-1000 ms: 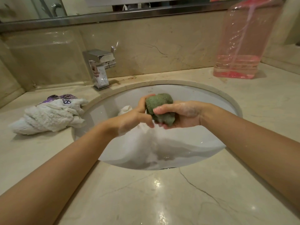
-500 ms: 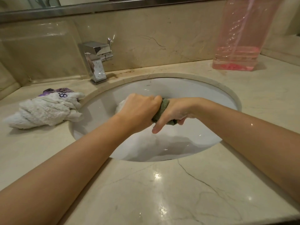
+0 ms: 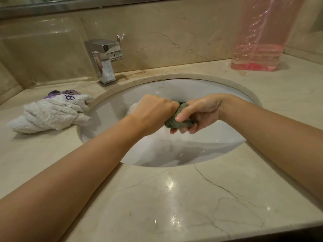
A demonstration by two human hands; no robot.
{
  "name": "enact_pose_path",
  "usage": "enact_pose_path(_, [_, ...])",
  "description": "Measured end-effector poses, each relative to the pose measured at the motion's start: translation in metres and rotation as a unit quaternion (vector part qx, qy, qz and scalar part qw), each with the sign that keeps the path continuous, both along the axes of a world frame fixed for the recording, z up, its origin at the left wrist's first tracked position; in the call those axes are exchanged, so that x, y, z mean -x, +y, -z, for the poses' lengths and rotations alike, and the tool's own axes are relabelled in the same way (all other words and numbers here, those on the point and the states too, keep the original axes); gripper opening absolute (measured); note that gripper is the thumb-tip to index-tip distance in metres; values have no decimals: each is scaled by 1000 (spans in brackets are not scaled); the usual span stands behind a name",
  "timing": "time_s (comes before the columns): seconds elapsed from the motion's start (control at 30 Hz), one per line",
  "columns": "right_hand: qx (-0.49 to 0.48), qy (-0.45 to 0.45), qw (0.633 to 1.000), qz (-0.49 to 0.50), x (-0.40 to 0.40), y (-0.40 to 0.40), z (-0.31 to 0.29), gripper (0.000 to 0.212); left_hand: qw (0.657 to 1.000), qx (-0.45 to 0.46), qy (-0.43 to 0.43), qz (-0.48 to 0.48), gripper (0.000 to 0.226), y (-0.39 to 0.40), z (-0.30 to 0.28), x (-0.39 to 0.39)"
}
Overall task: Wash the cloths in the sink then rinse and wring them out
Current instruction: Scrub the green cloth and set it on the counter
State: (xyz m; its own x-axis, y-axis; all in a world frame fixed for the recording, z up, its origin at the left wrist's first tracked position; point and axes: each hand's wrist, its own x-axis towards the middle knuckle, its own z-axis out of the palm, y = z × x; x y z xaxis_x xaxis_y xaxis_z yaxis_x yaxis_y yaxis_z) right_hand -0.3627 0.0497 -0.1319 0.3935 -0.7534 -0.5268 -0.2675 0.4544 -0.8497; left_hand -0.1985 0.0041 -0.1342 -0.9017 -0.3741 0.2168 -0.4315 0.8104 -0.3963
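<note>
Green cloth (image 3: 176,121) mid-wring over sink (image 3: 201,81); left hand (image 3: 157,112) and right hand (image 3: 201,112) clamped together on it. Next: twist harder, then worktop (image 3: 157,198) pile (image 3: 50,114) at 9 o'clock.

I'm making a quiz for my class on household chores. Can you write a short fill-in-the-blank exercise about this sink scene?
1. Both hands grip a ____ cloth over the sink.
2. The white towel lies on the counter to the ____ of the sink.
3. The liquid in the clear bottle is ____.
4. No water runs from the ____.

Missing words: green; left; pink; tap
</note>
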Motion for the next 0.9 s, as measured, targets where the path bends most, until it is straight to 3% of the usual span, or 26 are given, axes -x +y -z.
enact_pose_path(0.07, [-7, 63, 997, -40, -6, -2, 1, 42, 1000, 7, -26, 0, 10, 3, 4, 3])
enact_pose_path(0.13, [25, 193, 979, -57, -16, -3, 2, 32, 998, 4, -53, -32, 7, 4, 7, 7])
enact_pose_path(0.23, [150, 423, 893, -31, -32, -9, 10, 32, 990, -23, -92, -104, 3, 5, 9, 12])
enact_pose_path(0.33, [263, 547, 794, -32, -45, -13, 19, 27, 980, -92, -91, -154, 12, 0, 11, 9])
enact_pose_path(0.47, [334, 584, 740, -25, -50, -15, 19, 29, 970, -139, -62, -188, 9, -7, 12, 4])
enact_pose_path(0.63, [393, 597, 699, -1, -54, -14, 23, 14, 955, -177, -42, -236, 16, -10, 9, 7])
enact_pose_path(0.9, [442, 628, 640, -41, -62, -15, 26, 2, 900, -333, -34, -279, 14, -25, 10, -1])
